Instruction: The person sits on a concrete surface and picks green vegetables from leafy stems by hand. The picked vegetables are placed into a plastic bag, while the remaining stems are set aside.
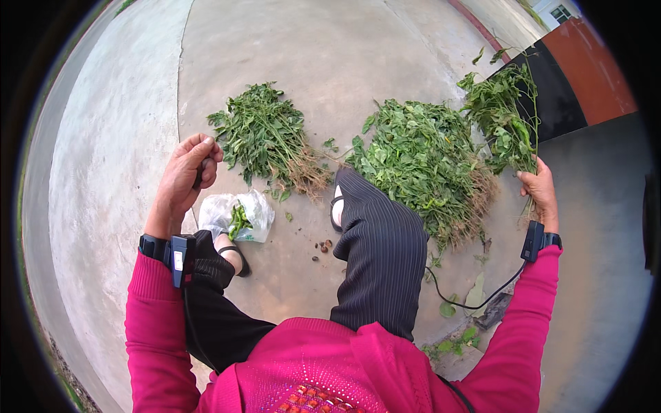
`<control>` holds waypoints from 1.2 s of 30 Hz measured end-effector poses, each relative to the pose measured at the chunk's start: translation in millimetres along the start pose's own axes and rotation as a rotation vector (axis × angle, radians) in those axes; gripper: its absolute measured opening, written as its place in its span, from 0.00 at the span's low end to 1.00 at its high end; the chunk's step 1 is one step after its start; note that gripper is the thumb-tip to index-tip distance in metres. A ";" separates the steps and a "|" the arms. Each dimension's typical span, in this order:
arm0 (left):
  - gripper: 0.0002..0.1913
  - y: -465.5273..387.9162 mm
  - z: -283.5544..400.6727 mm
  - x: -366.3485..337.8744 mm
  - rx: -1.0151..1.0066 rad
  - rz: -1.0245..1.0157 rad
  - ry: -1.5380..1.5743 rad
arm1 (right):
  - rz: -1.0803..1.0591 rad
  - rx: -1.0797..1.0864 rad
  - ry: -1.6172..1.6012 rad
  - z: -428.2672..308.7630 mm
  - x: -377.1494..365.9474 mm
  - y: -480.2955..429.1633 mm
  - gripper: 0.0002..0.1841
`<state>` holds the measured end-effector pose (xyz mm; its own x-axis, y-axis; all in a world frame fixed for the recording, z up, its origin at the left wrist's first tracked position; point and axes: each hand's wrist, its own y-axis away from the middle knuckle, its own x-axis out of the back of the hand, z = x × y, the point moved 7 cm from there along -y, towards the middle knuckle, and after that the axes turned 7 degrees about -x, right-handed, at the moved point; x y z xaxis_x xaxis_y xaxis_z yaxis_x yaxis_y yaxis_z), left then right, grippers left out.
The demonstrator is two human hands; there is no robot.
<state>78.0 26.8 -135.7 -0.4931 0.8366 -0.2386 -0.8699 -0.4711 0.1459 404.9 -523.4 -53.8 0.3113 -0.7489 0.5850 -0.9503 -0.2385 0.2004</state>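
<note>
My right hand (538, 188) grips the lower stems of a leafy green pepper plant (498, 116), held up at the right. A long green pepper (522, 133) hangs among its leaves. My left hand (192, 168) is raised at the left with its fingers curled in. A dark patch shows under those fingers, and I cannot tell whether it is an object or shadow. Just below that hand, a white plastic bag (261, 219) sits open on the ground with several green peppers (239, 221) inside.
A smaller pile of uprooted plants (263, 129) lies ahead, roots toward me. A larger pile (418, 155) lies right of my knee. Several small brown round things (324, 248) dot the concrete ground (289, 289). A black and red-brown panel (583, 72) stands at the right.
</note>
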 end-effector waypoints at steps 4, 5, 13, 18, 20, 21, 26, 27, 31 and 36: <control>0.09 1.5 0.0 -9.8 -0.023 -0.069 0.011 | 0.111 -0.045 -0.180 -34.9 16.5 6.6 0.17; 0.09 2.9 -2.4 -13.2 -0.001 -0.082 -0.009 | 0.068 0.007 -0.282 -50.5 13.9 10.1 0.13; 0.07 -5.0 19.0 -62.4 -0.037 -0.180 0.082 | -0.696 0.268 -0.987 -205.9 -122.9 33.6 0.15; 0.07 -6.5 49.8 -55.1 -0.189 -0.177 0.172 | -0.722 0.284 -0.795 -271.5 -244.5 48.1 0.13; 0.07 -3.7 61.3 -42.0 -0.271 -0.169 0.234 | -0.671 0.298 -0.754 -277.9 -294.3 58.2 0.08; 0.07 -1.8 65.6 -35.6 -0.318 -0.160 0.267 | -0.654 0.284 -0.717 -276.0 -318.0 63.5 0.08; 0.05 1.1 71.5 -0.2 -0.414 0.042 0.358 | -0.735 0.222 -0.604 -251.7 -395.4 90.4 0.09; 0.05 0.7 69.8 4.7 -0.398 0.081 0.352 | -0.707 0.199 -0.592 -245.9 -402.2 91.8 0.10; 0.04 -1.3 67.4 16.4 -0.376 0.184 0.325 | -0.634 0.378 -0.376 -246.4 -412.6 100.2 0.10; 0.07 -0.5 62.9 19.6 -0.355 0.258 0.273 | -0.609 0.455 -0.295 -247.1 -414.6 111.3 0.12</control>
<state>69.3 60.9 -80.1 -0.6358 0.5993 -0.4864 -0.6458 -0.7582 -0.0901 172.7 -86.7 -79.8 0.8195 -0.5237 0.2327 -0.5462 -0.8367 0.0407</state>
